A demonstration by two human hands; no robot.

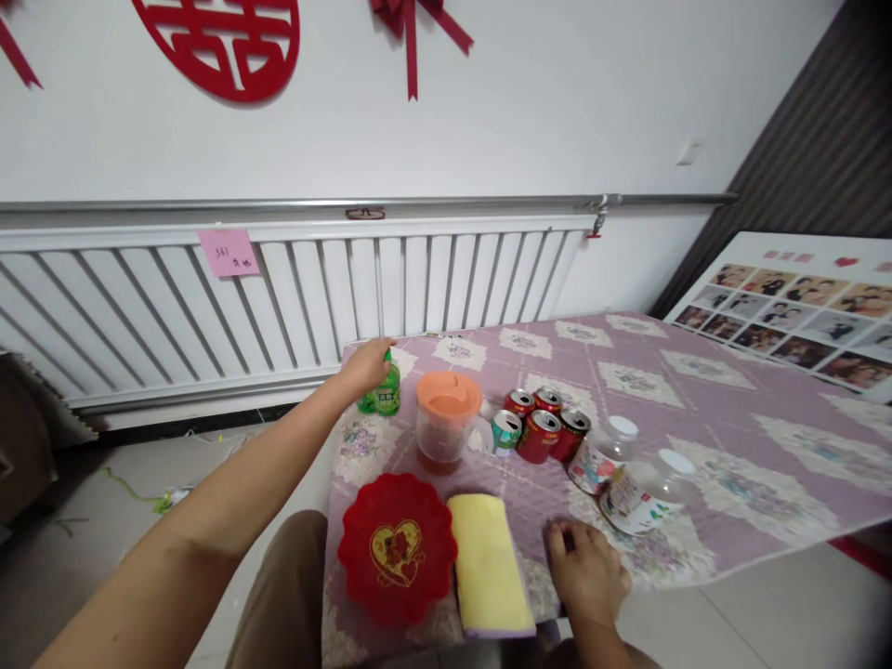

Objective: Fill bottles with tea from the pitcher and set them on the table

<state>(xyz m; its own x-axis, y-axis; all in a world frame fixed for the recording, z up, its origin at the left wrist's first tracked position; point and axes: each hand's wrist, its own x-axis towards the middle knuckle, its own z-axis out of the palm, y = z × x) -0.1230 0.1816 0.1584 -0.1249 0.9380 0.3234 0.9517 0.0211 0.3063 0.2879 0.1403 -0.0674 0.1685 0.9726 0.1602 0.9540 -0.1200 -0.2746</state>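
Note:
My left hand is stretched out to the table's far left corner, its fingers wrapped round the top of a green bottle. Near the front edge my right hand rests on the cloth with curled fingers; whether anything is inside them is hidden. Just left of it lies a folded yellow cloth, beside a red scalloped plate with a gold heart. A clear container with an orange lid stands behind them.
Several open cans stand together right of the container. Two clear jars with white lids are further right. Behind the patterned tablecloth are a white radiator and a photo board.

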